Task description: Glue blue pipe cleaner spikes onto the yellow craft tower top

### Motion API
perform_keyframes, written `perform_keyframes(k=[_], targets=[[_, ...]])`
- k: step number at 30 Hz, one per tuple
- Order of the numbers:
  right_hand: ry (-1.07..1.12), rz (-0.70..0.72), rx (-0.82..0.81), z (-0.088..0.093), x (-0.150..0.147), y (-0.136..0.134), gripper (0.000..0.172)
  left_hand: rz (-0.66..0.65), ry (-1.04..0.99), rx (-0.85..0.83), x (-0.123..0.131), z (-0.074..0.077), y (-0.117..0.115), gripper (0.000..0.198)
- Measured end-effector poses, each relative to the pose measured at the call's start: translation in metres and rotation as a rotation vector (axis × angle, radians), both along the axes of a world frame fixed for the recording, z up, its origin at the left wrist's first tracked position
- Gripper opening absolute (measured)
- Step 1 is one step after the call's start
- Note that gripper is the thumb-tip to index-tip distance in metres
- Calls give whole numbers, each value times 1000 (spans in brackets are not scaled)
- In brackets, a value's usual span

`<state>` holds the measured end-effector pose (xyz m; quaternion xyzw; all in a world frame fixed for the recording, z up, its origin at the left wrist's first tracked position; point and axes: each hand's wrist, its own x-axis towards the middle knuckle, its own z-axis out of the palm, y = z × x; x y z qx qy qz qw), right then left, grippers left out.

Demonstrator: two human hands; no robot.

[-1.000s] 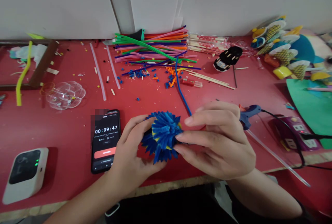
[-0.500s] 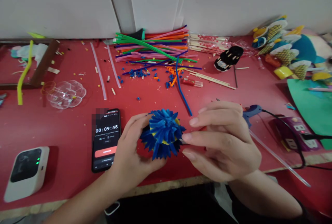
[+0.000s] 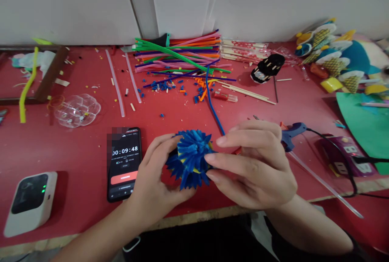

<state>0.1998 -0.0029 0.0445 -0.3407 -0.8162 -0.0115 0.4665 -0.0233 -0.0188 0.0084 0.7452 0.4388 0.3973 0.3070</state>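
A spiky blue ball (image 3: 191, 158) made of short pipe-cleaner pieces on a yellow core sits just above the red table's (image 3: 75, 148) front edge. My left hand (image 3: 154, 181) cups it from below and from the left, fingers curled round it. My right hand (image 3: 255, 165) comes in from the right, and its fingertips press on the ball's right side. Whether something small is pinched in those fingers cannot be made out. A long blue pipe cleaner (image 3: 212, 106) lies on the table just behind the ball.
A phone (image 3: 124, 164) showing a timer lies left of my left hand, a white device (image 3: 28, 202) further left. A blue glue gun (image 3: 291, 134) and a power strip (image 3: 343, 157) lie to the right. Coloured pipe cleaners (image 3: 179, 57), cut bits, chopsticks (image 3: 246, 92) and a clear plastic tray (image 3: 75, 110) lie further back.
The ball has been turned slightly between my hands. My right fingertips drew back a little half a second ago and now press on its right side again. The phone's timer went from 09:47 to 09:48.
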Motion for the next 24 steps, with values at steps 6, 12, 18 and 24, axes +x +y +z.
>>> perform_keyframes(k=[6, 12, 18, 24], targets=[[17, 14, 69, -2, -4, 0, 13, 4, 25, 13, 0, 3, 1, 69], [19, 10, 58, -3, -4, 0, 13, 4, 48, 27, 2, 2, 2, 67], [64, 8, 60, -7, -4, -1, 14, -4, 29, 5, 1, 3, 1, 69], [40, -13, 61, -6, 3, 1, 17, 7, -41, -47, 0, 1, 2, 73]])
